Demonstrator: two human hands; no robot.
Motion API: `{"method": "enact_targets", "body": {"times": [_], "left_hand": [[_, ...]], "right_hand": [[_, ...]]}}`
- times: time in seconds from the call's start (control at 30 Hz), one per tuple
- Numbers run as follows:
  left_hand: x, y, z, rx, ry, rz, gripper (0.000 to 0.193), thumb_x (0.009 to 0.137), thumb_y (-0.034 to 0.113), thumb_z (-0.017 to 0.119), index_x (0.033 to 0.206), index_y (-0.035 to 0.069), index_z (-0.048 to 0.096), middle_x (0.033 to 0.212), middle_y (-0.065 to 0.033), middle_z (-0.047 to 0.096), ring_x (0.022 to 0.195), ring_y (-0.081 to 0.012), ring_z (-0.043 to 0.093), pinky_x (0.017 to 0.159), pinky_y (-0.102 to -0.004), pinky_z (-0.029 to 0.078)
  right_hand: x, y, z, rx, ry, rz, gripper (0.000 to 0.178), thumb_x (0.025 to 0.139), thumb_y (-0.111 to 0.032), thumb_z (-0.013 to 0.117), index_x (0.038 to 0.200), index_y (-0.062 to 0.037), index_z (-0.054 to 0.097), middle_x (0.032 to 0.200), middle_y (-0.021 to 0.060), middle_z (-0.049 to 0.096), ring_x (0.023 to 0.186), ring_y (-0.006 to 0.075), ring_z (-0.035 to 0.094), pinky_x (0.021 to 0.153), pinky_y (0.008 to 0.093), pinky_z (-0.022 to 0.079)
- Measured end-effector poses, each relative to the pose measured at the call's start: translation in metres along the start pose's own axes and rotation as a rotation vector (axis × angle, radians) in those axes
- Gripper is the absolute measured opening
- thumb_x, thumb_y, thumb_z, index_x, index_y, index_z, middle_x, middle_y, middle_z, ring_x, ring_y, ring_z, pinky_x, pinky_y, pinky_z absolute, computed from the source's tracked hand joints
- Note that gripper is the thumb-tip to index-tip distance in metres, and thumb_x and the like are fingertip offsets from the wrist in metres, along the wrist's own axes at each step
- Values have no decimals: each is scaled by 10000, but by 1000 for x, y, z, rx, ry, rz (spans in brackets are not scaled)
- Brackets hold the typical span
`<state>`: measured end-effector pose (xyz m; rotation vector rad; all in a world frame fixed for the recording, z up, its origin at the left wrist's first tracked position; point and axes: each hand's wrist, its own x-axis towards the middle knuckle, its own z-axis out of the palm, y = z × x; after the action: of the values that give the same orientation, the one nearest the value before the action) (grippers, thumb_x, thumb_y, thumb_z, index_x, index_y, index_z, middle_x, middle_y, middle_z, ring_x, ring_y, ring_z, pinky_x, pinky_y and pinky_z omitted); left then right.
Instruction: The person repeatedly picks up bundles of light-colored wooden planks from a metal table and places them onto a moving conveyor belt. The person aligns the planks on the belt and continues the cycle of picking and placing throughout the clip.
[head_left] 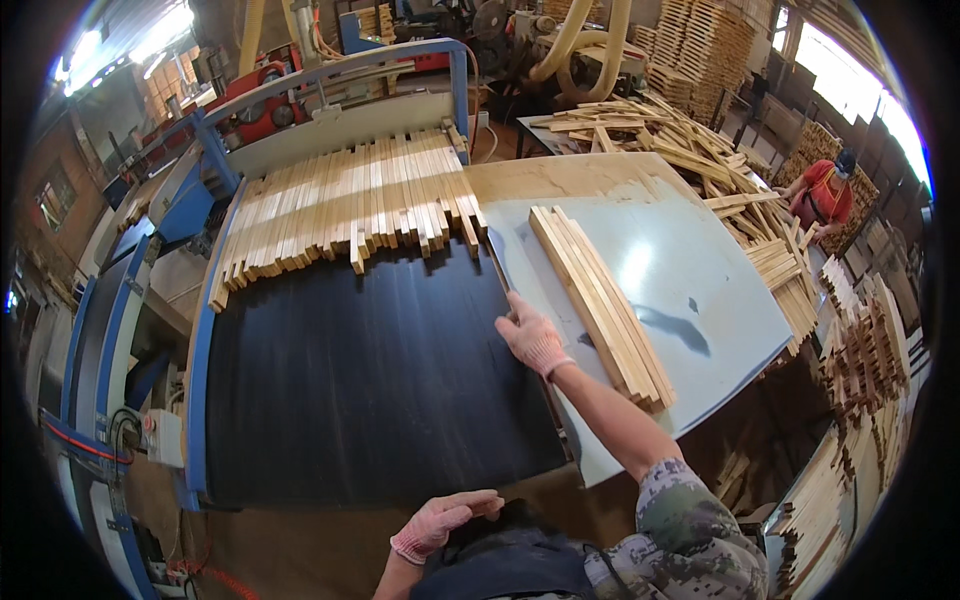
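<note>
My right hand (535,340), in a pale knit glove, reaches over the seam between the black conveyor belt (370,390) and a grey sheet-topped table (715,310). Its fingers are partly stretched out, with nothing visible in them. Just right of it, a small bundle of wooden strips (600,305) lies lengthwise on the table, apart from the fingers. Low in front of my body is my left hand (450,522), gloved too, its fingers extended and holding nothing that shows. Many wooden strips (345,200) lie side by side across the belt's far end, their near ends uneven.
A blue machine frame (330,72) arches over the belt's far end. Loose wood (670,140) is heaped beyond the table. At the right, a person in red (825,195) stands near stacked strips (870,350). A second narrow conveyor (95,330) runs along the left.
</note>
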<state>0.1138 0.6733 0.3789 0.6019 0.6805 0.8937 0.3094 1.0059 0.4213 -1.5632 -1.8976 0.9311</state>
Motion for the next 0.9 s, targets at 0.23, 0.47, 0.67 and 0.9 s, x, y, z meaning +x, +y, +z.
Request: {"method": "enact_targets", "body": {"times": [0.23,0.47,0.67,0.9], "left_hand": [[29,74,-67,62,312,336,739,1034,504,722,1462,-89,617,1357,-242,733,1216,-331,737,1088,-476,580],[40,94,-109,-66,355,125,609,1058,308,743,1510,-69,586,1371,-213,731,1232,-308,727,1084,-437,584],[43,103,-114,-48,303,67,586,1085,276,700,1533,-74,556,1394,-214,717,1235,-298,722,1090,-434,582],[91,123,-89,171,199,54,558,1088,282,637,1526,-59,577,1384,-230,722,1221,-308,732,1081,-445,585]], "right_hand": [[175,-34,46,-290,154,109,674,1008,-442,686,1541,-51,556,1364,221,724,1294,413,667,1093,489,525],[246,-51,75,-482,91,224,531,1029,-475,610,1263,-17,741,1301,240,748,1243,401,709,1068,490,556],[215,-52,36,-512,148,73,441,1016,-436,616,1089,-31,777,1082,256,783,1043,456,755,951,529,591],[3,-43,-12,-391,398,-84,345,929,-361,732,822,-34,710,788,241,709,753,462,712,686,534,570]]}}
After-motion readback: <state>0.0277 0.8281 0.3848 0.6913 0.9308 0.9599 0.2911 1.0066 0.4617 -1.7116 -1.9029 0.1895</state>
